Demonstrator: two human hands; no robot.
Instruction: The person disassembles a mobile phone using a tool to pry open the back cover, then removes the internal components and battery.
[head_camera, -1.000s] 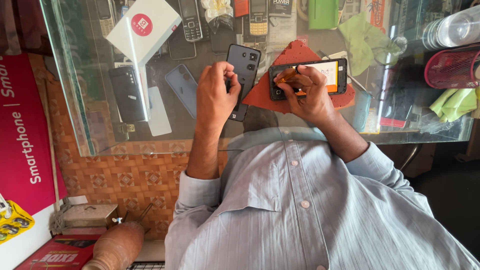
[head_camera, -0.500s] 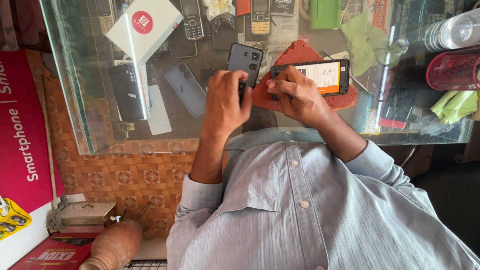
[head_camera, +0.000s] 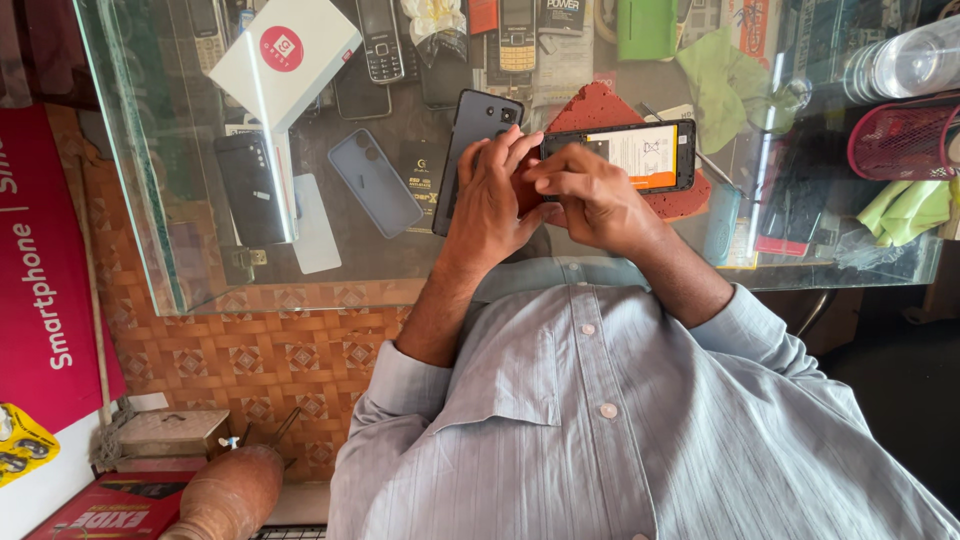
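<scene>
Left hand (head_camera: 492, 195): it has moved right since the earlier frame, and its fingertips now meet the right hand at the end of the opened black smartphone (head_camera: 630, 155).
Right hand (head_camera: 590, 195): fingers closed on that phone's end (how tight the grip is, I cannot tell).
Opened phone: on the red rough-textured pad (head_camera: 600, 110), on the glass tabletop (head_camera: 400, 255), as before.
Dark back cover (head_camera: 472, 135): just beside the left hand, partly under it.

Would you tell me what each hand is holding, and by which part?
Both hands, left and right, meet at the left end of the opened phone on the red pad; the exact grip is hidden.
</scene>
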